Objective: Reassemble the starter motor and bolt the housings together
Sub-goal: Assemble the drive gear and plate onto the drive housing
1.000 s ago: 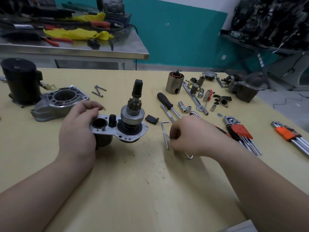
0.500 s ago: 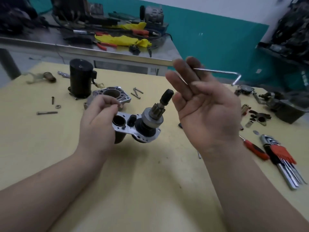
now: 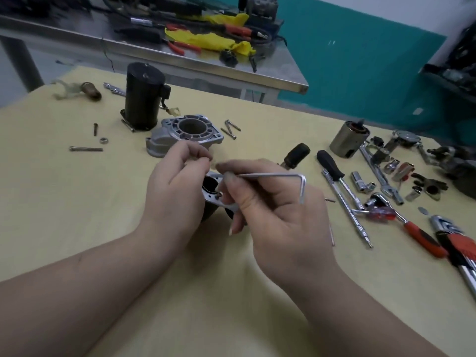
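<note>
1. Right hand (image 3: pixel 278 210): fingers curled, pinching the long leg of an L-shaped hex key (image 3: pixel 273 176) near its straight end. The long leg lies roughly level; the short leg hangs downward past the knuckles.
2. Left hand (image 3: pixel 175 191): curled round the near-left side of the starter housing plate (image 3: pixel 211 195), thumb and forefinger drawn together above it. Whether they hold anything cannot be told.
3. The housing plate sits between both hands near the table's middle. An open bore (image 3: pixel 210 185) and a small bolt head (image 3: pixel 220 194) beside it are visible; the right hand hides the rest. A black shaft tip (image 3: pixel 296 152) projects beyond the right hand's fingers.
4. Just beyond the left hand lies the cast aluminium nose housing (image 3: pixel 185 134), mouth upward, with the black motor can (image 3: pixel 143 99) standing upright behind it. Two loose bolts (image 3: pixel 230 128) lie just right of that housing.
5. Far left: a long bolt (image 3: pixel 86 148), a nut (image 3: pixel 103 140) and a short screw (image 3: pixel 95 128), well apart from the hands.
6. Right of the hands: a black-handled screwdriver (image 3: pixel 331 164), a ratchet (image 3: pixel 404 220), sockets (image 3: pixel 359 181) and a hex key set (image 3: pixel 453 240) crowd toward the right edge.
7. The yellow table (image 3: pixel 77 215) lies bare from the forearms to the near edge.
</note>
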A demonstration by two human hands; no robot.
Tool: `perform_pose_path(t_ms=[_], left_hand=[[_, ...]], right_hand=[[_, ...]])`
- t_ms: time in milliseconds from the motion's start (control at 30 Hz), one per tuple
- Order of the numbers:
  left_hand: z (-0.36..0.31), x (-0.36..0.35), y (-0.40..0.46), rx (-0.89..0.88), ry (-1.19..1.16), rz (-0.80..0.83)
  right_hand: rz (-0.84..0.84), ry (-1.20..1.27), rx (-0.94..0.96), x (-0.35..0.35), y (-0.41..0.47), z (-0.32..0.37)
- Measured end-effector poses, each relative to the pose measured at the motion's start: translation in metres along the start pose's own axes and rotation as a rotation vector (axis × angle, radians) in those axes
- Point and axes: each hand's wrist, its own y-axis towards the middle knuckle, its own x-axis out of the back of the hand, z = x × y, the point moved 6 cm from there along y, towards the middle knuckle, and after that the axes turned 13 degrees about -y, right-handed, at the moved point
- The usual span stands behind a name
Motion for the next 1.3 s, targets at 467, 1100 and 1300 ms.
perform_pose_path(t_ms=[467,1100,1300], left_hand=[[0.006,0.0,-0.006,0.062,-0.038,-0.073],[0.004,0.003,-0.005,-0.029,0.025,-0.083],[0.005,0.002,-0.005,-0.005,-0.002,-0.088]], right_hand=[[-0.047,-0.121,-0.09,0.012,0.001,-0.007],[-0.074,-0.167,-0.074,0.004,0.003,-0.01],[-0.074,-0.183,-0.069,0.003,0.004,-0.01]])
